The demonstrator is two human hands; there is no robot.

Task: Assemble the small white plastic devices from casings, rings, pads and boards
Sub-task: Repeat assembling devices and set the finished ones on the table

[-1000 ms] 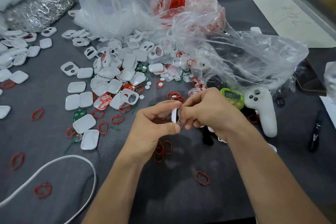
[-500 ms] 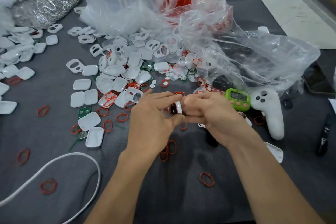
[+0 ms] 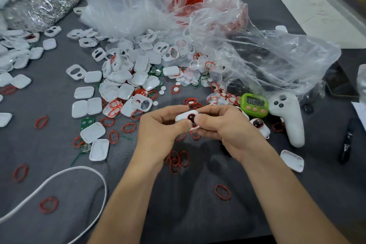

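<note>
Now a small white rounded plastic casing [image 3: 184,117] sits between both hands above the dark grey cloth [image 3: 190,214], its face turned up toward the camera. The front shows a round dark window [image 3: 191,117] rimmed in red, set in smooth white plastic. The left hand [image 3: 158,130] pinches the casing's left end, thumb on the near edge and fingers curled behind. The right hand [image 3: 223,125] grips the other end, thumb pressed over the lower part of the face.

Half a second ago the casing stood edge-on between the fingertips, with only its thin white rim showing; it has since been turned face up.

The right thumb hides the casing's near right corner, its back is out of sight, and what lies inside the window is too small to make out.

Just beyond the right hand stands a green digital timer with pink buttons [image 3: 254,104], and just right of that hand lies another white device with a red-rimmed window [image 3: 259,125]. Loose red rubber rings [image 3: 177,160] cluster below the hands, between the wrists. A heap of white casing halves [image 3: 126,81] spreads beyond the left hand.
</note>
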